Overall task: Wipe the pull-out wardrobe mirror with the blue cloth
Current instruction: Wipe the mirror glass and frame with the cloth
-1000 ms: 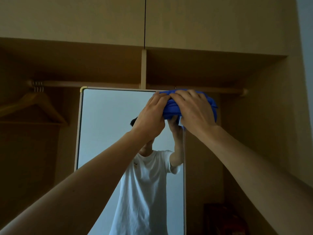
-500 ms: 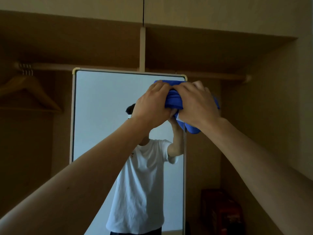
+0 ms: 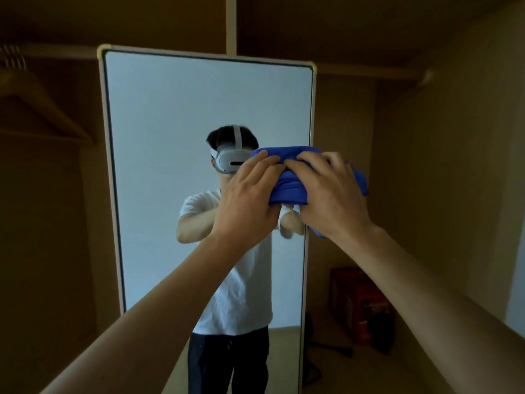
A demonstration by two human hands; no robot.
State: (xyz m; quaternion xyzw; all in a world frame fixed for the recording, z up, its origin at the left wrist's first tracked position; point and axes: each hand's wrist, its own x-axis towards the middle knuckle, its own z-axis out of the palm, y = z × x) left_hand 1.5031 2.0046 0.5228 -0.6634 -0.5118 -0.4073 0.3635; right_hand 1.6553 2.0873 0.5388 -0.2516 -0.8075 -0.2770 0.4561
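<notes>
L hand [image 3: 250, 200] & R hand [image 3: 332, 194] both curl round the bunched cloth [image 3: 289, 183], held vs. the mirror [image 3: 170, 137] at its R edge; tall glass runs vertical, mostly left of hands, L hand nearer.

The mirror [image 3: 184, 166] is standing upright mid-wardrobe, in front of the hanging rail [image 3: 369, 73]. The cloth [image 3: 289, 189] is sitting against the mirror's right edge, about halfway up, with the left hand [image 3: 247, 206] gripping its left side and the right hand [image 3: 332, 200] its right. A hanger [image 3: 37, 109] is hanging left of the mirror. A box [image 3: 360, 302] is sitting on the wardrobe floor to the mirror's right, farther back.
</notes>
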